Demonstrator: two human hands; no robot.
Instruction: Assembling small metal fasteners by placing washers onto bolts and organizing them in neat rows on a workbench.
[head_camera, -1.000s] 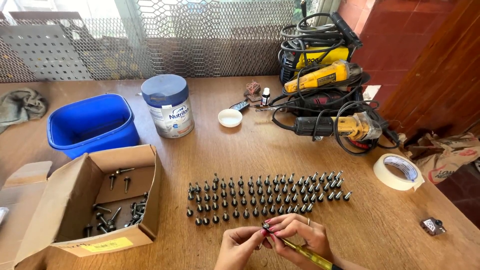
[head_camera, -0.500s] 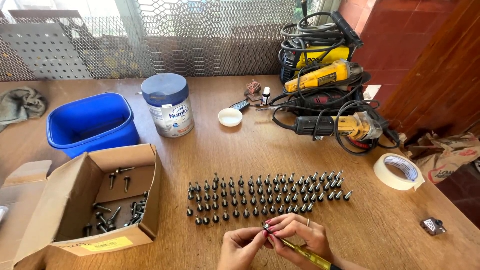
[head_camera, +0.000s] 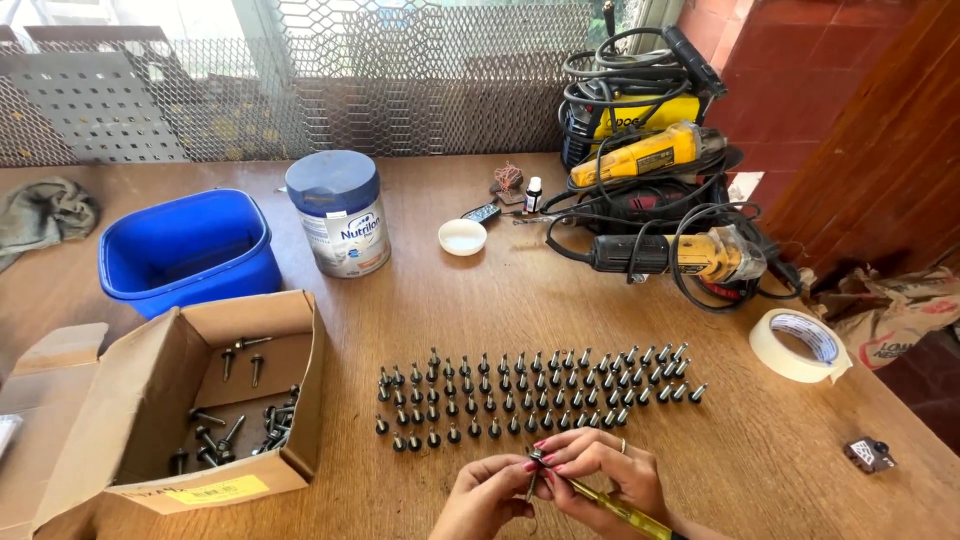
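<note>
Pinching one small screw (head_camera: 534, 462) between both hands (head_camera: 560, 485) at the bench's (head_camera: 560, 300) near edge, the person should grip it firmly, the right hand also clasping a yellow-handled screwdriver (head_camera: 625, 507).

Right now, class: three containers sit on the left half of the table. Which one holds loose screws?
The cardboard box, nearest the person, flaps open, with dark screws scattered inside. The blue tub shows none, and the tin stays lidded.

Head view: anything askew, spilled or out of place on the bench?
Nothing spilled or damaged. The screws stand in tidy rows on the table; the rest lie loose in the cardboard box. Only the power tools look messy, piled with tangled cords. A tape roll sits near the right edge.
</note>
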